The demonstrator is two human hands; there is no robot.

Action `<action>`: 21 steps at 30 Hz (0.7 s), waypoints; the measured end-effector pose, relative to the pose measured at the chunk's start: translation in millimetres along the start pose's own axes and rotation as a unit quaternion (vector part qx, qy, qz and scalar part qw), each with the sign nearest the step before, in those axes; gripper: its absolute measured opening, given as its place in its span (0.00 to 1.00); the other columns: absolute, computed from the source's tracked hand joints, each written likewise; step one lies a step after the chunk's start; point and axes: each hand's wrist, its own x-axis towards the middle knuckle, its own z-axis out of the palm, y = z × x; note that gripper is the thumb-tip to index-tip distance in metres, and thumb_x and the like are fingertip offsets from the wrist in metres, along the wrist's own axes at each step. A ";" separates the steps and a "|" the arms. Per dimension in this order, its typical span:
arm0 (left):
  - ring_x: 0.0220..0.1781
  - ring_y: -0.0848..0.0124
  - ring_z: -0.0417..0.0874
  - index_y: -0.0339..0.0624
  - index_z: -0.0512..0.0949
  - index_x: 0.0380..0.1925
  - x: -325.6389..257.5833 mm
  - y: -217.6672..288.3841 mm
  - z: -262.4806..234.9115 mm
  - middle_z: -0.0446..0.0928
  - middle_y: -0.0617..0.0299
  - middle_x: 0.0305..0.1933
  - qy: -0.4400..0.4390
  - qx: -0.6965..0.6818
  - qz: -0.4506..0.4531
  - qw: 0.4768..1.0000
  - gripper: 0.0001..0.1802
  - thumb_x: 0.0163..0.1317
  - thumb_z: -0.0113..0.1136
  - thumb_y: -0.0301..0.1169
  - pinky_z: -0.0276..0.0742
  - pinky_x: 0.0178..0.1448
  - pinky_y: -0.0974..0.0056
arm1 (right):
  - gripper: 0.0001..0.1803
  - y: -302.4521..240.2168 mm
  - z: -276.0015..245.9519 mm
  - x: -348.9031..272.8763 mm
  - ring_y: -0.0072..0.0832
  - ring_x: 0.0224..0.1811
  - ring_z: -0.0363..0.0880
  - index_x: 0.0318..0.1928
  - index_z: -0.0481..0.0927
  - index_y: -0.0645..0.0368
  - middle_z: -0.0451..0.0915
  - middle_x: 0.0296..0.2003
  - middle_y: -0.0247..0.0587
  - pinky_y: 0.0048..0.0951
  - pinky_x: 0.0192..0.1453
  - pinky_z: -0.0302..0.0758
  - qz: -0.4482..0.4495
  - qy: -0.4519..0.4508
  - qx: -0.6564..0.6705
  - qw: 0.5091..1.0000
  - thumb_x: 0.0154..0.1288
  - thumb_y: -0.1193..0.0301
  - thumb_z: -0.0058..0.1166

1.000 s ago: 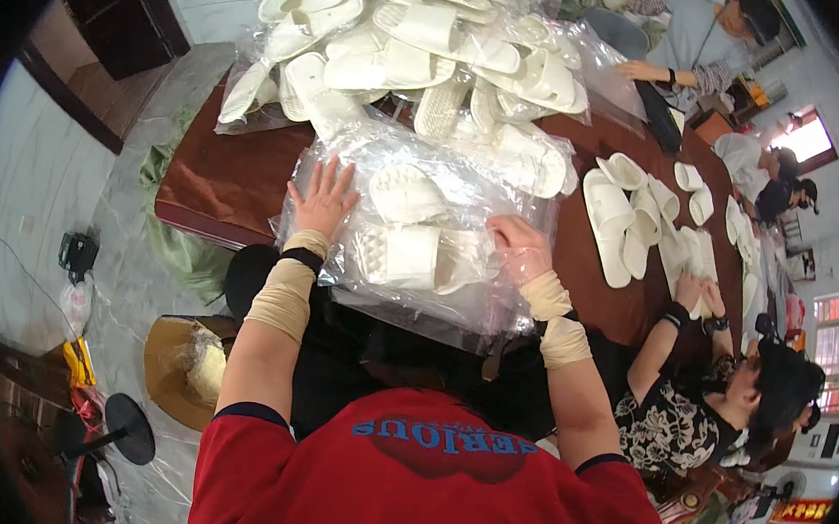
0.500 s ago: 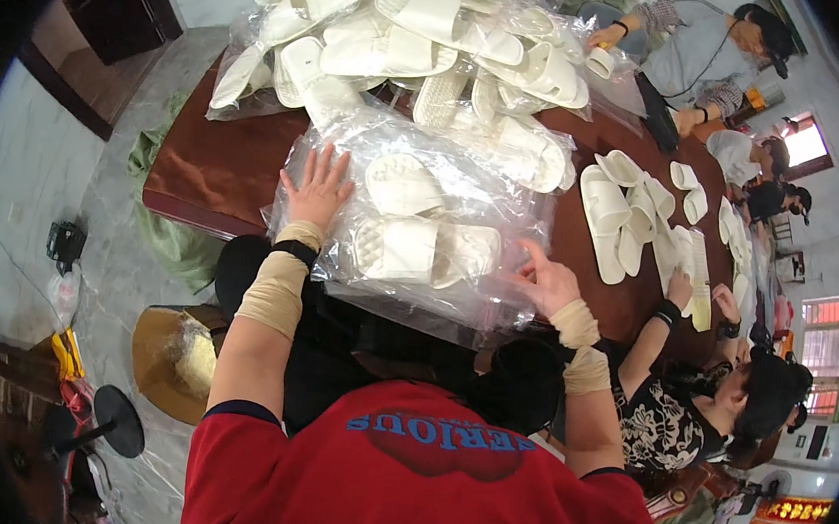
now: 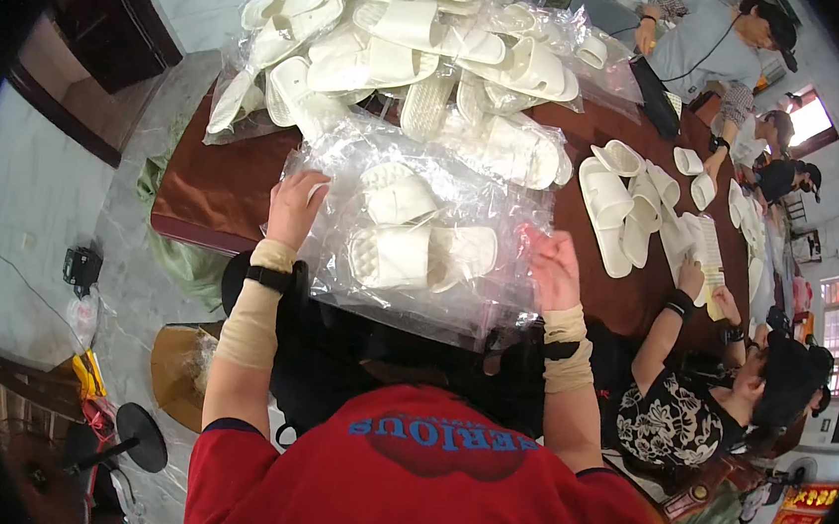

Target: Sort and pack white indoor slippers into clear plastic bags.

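While two white slippers (image 3: 392, 256) are enclosed in a clear bag (image 3: 501, 294) at the brown table's (image 3: 201, 188) near edge, its left side is met by the bent left hand (image 3: 295, 206), its right by the curled right hand (image 3: 554, 269); whether plastic is gripped by either cannot be told. Bagged slippers (image 3: 392, 65) are heaped beyond.

The slipper pile (image 3: 393, 62) is cut by the upper edge, while blurred fingertips (image 3: 533, 240) of the right hand (image 3: 555, 271) leave their hold on the plastic bag (image 3: 324, 269) unclear.
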 end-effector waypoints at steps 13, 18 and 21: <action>0.48 0.48 0.80 0.42 0.78 0.48 -42.2 15.3 -1.3 0.80 0.45 0.43 -0.089 -0.143 -0.150 0.974 0.27 0.69 0.44 0.53 0.73 0.51 0.54 | 0.27 22.9 60.6 43.0 0.46 0.58 0.70 0.56 0.75 0.59 0.75 0.53 0.51 0.35 0.63 0.66 0.018 -0.178 -0.741 0.647 0.55 0.65 0.62; 0.52 0.49 0.79 0.45 0.77 0.52 -41.4 20.0 -4.0 0.80 0.45 0.46 -0.105 -0.157 -0.160 0.969 0.27 0.68 0.45 0.53 0.73 0.56 0.55 | 0.25 29.3 47.0 43.0 0.28 0.46 0.76 0.51 0.79 0.62 0.80 0.45 0.46 0.26 0.52 0.70 0.209 -0.114 -0.387 0.891 0.61 0.56 0.61; 0.52 0.48 0.79 0.44 0.77 0.52 -47.0 18.6 -8.6 0.80 0.44 0.47 -0.106 -0.169 -0.171 0.965 0.27 0.68 0.45 0.53 0.73 0.56 0.55 | 0.25 42.1 68.6 35.8 0.27 0.48 0.77 0.51 0.77 0.66 0.80 0.45 0.41 0.24 0.53 0.71 0.196 -0.150 -0.555 0.794 0.61 0.60 0.62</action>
